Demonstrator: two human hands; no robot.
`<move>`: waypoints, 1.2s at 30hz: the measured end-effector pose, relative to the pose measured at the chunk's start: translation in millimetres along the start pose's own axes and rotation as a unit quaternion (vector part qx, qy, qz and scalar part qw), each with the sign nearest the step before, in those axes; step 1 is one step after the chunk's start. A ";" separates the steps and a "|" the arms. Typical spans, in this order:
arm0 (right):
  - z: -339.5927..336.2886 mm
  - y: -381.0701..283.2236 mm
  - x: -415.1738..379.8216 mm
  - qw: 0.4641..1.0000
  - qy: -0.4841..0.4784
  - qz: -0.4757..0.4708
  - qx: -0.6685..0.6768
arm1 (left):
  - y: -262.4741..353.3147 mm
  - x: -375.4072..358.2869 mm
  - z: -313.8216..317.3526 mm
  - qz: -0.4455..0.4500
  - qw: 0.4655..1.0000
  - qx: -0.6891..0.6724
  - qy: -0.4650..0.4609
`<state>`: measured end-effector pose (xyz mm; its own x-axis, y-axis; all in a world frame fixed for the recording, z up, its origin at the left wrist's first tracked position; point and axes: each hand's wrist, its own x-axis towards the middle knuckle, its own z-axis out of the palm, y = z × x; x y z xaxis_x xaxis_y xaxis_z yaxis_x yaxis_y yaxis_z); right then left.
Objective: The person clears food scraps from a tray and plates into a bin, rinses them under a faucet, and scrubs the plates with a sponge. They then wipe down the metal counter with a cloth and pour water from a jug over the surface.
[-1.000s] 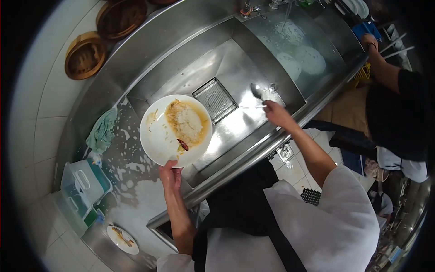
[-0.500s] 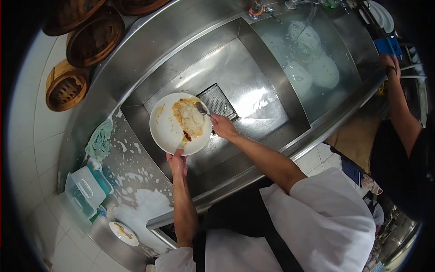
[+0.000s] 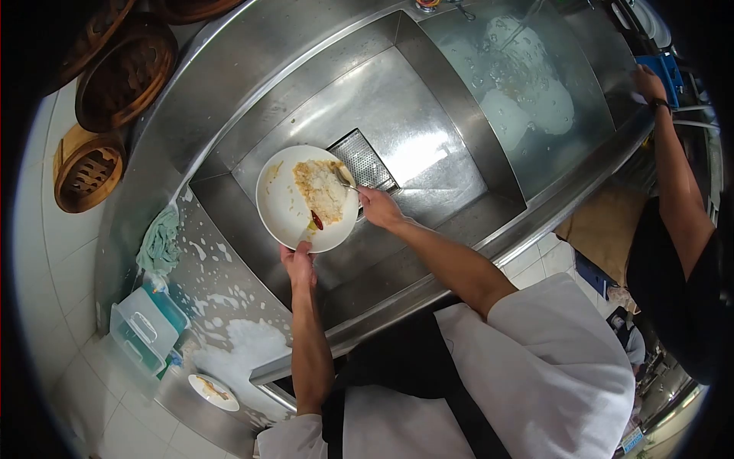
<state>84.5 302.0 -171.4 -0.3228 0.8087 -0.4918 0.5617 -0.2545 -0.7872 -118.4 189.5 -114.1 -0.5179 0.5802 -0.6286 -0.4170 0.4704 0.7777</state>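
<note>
My left hand [image 3: 299, 265] grips the near rim of a round white plate [image 3: 277, 205], its thumb on top. Over the left basin of a steel sink [image 3: 428, 99] the plate is held, close to a perforated drain strainer [image 3: 362, 159]. Rice leftovers [image 3: 321, 191] cover the plate's right half, with a dark red chili [image 3: 316, 220] near my thumb. At the plate's right rim my right hand [image 3: 380, 207] is closed around the handle of a metal spoon [image 3: 343, 178]. The spoon's bowl rests at the edge of the rice.
In the right basin, white dishes [image 3: 527, 99] lie under water. A co-worker's hand [image 3: 650, 83] is at a blue object [image 3: 667, 76] on the far right. Left are wooden steamer baskets [image 3: 90, 174], a green cloth [image 3: 160, 241], a plastic container [image 3: 142, 325] and a small plate [image 3: 213, 392] with scraps.
The spoon and my right hand have shifted slightly over the plate, and the rice lies more compactly at the right. The co-worker's hand has moved up a little. The whole view has shifted slightly.
</note>
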 end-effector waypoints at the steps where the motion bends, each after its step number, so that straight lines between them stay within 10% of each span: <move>1: -1.3 -0.6 -1.7 1.000 -0.001 0.006 -0.002 | -3.4 0.1 -0.4 0.001 1.000 0.001 -0.002; 22: -37.3 -1.1 -8.2 0.997 -0.046 -0.039 -0.039 | -10.7 -27.0 -9.7 0.005 0.999 -0.043 0.003; 28: -150.7 -31.7 -46.2 0.988 0.051 -0.138 0.055 | 20.9 -94.4 -33.8 -0.017 0.959 -0.281 -0.031; 29: -172.9 -61.0 -58.5 0.996 0.080 -0.015 0.047 | 26.1 -113.6 -37.4 -0.007 0.955 -0.297 0.003; 32: -198.3 -23.3 -32.2 0.977 0.145 -0.119 0.101 | 21.5 -155.1 -66.9 0.039 0.910 -0.412 -0.008; 35: -212.2 -8.7 -25.8 0.989 0.059 0.021 0.136 | 2.7 -214.7 -107.4 0.060 0.882 -0.467 0.001; 36: -201.6 32.4 -0.1 0.975 0.095 -0.088 0.182 | 5.1 -240.7 -114.8 0.105 0.871 -0.479 0.027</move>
<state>256.3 400.6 -121.8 -0.2235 0.9319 -0.2855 0.1921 -0.2451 -0.9503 -81.5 -24.1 41.4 -0.6819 0.5422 -0.4910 -0.7271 -0.4292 0.5358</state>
